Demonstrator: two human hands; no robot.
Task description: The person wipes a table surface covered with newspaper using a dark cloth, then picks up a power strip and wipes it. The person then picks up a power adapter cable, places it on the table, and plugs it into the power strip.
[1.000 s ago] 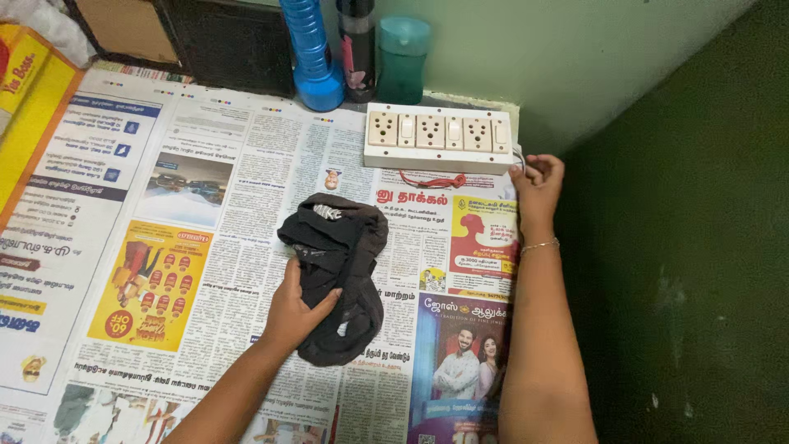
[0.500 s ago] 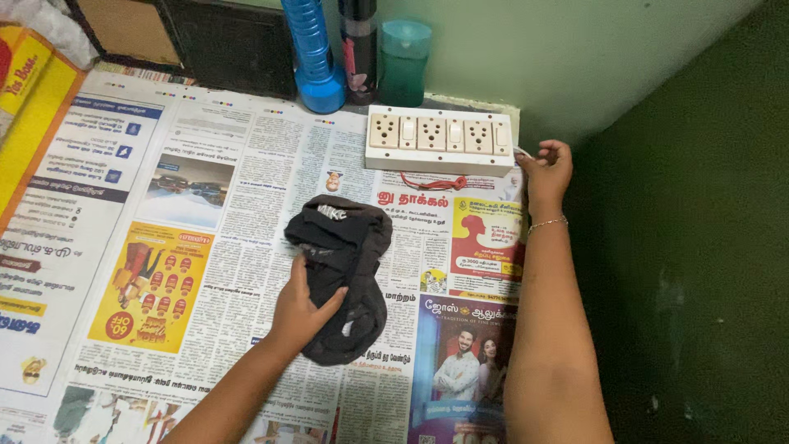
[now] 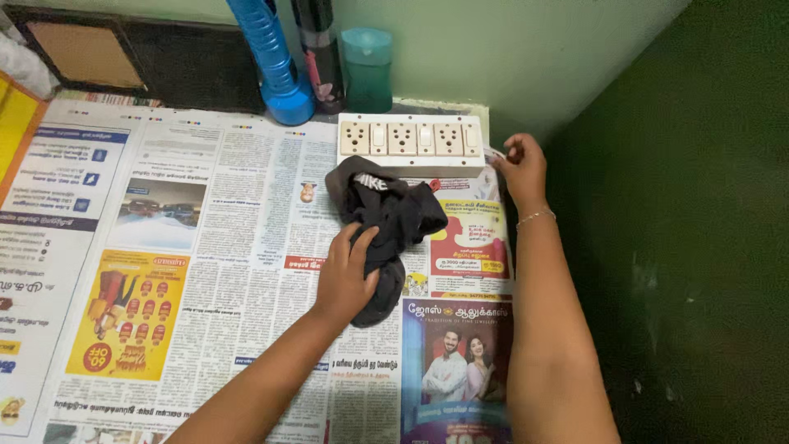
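My left hand [image 3: 348, 275] rests on a crumpled black cloth [image 3: 388, 215] that lies on the newspaper-covered surface, fingers gripping its lower part. The cloth's top edge touches the front of a white socket strip [image 3: 411, 141] set against the wall. At the strip's right end, my right hand [image 3: 520, 167] has its fingers pinched on something small that I cannot make out; a thin bracelet circles that wrist.
Newspaper sheets [image 3: 164, 247] cover the whole surface. Behind the strip stand a blue torch [image 3: 271, 57], a dark bottle [image 3: 316, 53] and a green-capped jar [image 3: 366, 70]. A dark framed board [image 3: 115, 57] leans at the back left. A dark green wall [image 3: 699, 247] closes the right side.
My left hand has pushed the black cloth up and to the right until it meets the socket strip. My right hand stays at the strip's right end.
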